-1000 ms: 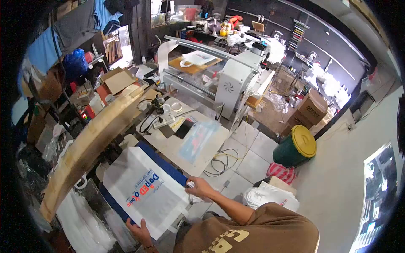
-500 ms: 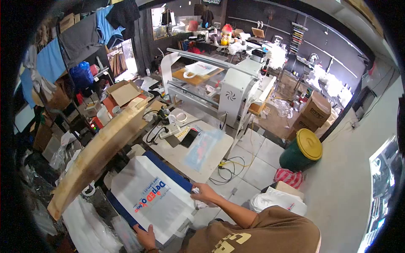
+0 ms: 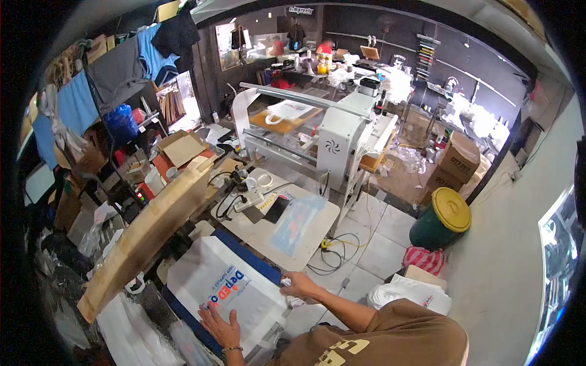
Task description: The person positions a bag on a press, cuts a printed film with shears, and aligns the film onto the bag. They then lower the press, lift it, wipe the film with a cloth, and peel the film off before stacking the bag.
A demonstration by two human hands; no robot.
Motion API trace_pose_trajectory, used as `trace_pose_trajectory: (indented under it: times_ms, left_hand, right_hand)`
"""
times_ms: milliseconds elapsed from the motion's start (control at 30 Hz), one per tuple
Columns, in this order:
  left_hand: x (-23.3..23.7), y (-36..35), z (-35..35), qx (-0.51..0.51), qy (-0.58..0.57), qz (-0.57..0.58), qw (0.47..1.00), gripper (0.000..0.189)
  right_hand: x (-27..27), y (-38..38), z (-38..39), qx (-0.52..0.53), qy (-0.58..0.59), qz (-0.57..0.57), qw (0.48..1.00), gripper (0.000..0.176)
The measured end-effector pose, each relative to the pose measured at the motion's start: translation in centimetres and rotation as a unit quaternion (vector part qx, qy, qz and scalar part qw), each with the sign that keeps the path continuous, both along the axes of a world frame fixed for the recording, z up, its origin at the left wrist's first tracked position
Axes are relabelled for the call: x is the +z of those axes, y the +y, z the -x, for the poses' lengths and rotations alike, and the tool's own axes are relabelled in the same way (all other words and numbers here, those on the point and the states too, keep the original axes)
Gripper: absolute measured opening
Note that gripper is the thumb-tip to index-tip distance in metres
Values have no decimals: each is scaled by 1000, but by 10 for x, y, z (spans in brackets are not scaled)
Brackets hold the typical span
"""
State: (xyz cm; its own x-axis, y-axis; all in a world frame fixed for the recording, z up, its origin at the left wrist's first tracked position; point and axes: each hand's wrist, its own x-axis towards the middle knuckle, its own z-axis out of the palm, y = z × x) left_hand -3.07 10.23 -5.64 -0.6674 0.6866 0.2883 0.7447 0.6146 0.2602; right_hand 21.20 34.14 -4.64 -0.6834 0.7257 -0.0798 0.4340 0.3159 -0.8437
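A white tote bag [image 3: 201,280] with blue and red lettering lies flat on a dark blue padded board [image 3: 247,253]. My left hand [image 3: 221,326], with a bracelet at the wrist, is spread over the bag's lower print, its fingers apart. At the board's right edge my right hand [image 3: 299,287] has its fingers curled around something small and whitish, which I cannot make out. The long, pale, wood-coloured slab [image 3: 149,238] stands slanted above the bag's left side.
Beyond the board is a small table [image 3: 305,244] with a phone [image 3: 277,209], a power strip [image 3: 255,199] and a printed film sheet [image 3: 297,224]. A white machine [image 3: 334,143] stands behind it. On the right are a green bin [image 3: 433,229] and white bags [image 3: 406,296]; cables [image 3: 336,247] cross the floor.
My left hand has moved from the bag's near left edge up onto its printed face, with the fingers spreading. My right hand stays at the board's edge. The view has shifted slightly.
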Motion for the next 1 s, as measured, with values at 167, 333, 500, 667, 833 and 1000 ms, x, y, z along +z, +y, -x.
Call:
trace_pose_trajectory:
  times_ms: [167,333,500,667,833,1000]
  left_hand:
    - [1,1,-1,17,-20,-6,1000,95]
    - [0,-1,2,12,-27,-23,999,96]
    - [-8,-1,4,10,-22,-48,999,96]
    - [1,1,0,20,-40,-33,998,97]
    - [-10,-4,5,10,-24,-43,999,97]
    - [9,1,5,-6,-75,-23,997,91]
  right_hand:
    - [-4,-1,2,-12,-15,-14,1000,52]
    - [3,-1,2,-2,0,-7,1000,52]
    - [14,0,1,2,-35,15,999,53]
    - [2,1,3,-2,-30,-5,1000,54]
    - [-7,-2,2,4,1,-19,1000,51]
    - [-20,9,-6,-15,38,-48,998,51]
